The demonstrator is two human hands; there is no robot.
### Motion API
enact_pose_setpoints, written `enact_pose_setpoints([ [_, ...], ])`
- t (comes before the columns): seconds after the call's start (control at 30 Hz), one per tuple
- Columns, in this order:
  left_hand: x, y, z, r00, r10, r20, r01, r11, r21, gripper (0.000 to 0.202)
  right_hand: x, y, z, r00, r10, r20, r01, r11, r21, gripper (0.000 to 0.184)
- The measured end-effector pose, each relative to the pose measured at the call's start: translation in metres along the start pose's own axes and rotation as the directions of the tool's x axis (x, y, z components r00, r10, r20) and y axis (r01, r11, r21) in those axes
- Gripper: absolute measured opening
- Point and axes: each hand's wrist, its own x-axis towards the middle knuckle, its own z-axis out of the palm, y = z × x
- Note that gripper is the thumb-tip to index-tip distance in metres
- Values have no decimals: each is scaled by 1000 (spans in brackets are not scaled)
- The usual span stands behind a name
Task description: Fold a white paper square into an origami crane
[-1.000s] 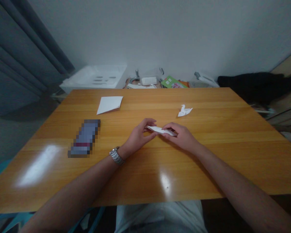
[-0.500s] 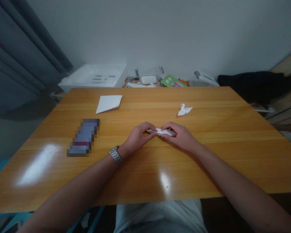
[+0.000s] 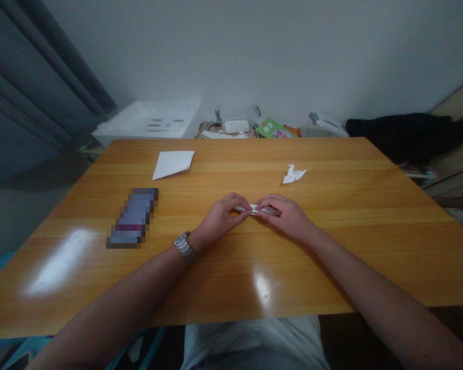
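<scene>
A narrow folded piece of white paper (image 3: pixel 270 210) is pinched between both hands above the middle of the wooden table (image 3: pixel 224 277). My left hand (image 3: pixel 224 211) grips its left end, thumb and fingers closed, with a metal watch (image 3: pixel 185 246) on the wrist. On the other end, the fingers and thumb of my right hand (image 3: pixel 284 211) close over the paper, their tips near those of the left. Much of the paper is hidden by the fingers. Beyond my right hand stands a small white origami bird (image 3: pixel 294 174).
White paper sheets (image 3: pixel 173 164) lie at the back left of the table. Nearer on the left is a dark pixelated phone-like slab (image 3: pixel 133 218). Behind the far edge are a white plastic tray (image 3: pixel 150 121), a green booklet (image 3: pixel 273 129) and a dark cloth (image 3: pixel 405 133).
My right fingertips have slid slightly left along the folded paper, closer to the left ones, and less of its white face shows. Everything else on the table stays put.
</scene>
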Motion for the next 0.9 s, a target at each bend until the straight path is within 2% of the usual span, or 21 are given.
enact_pose_setpoints([
  [0.3,0,6,-1,998,-57,4,57,998,39,9,0,1,2,998,68,-15,-68,998,-4,16],
  [0.63,0,8,-3,991,-134,-27,136,987,81,10,0,3,2,997,64,-47,-65,998,-17,13],
  [0.9,1,10,-2,988,-144,-49,147,987,58,12,0,0,3,993,106,-60,-105,994,10,10],
])
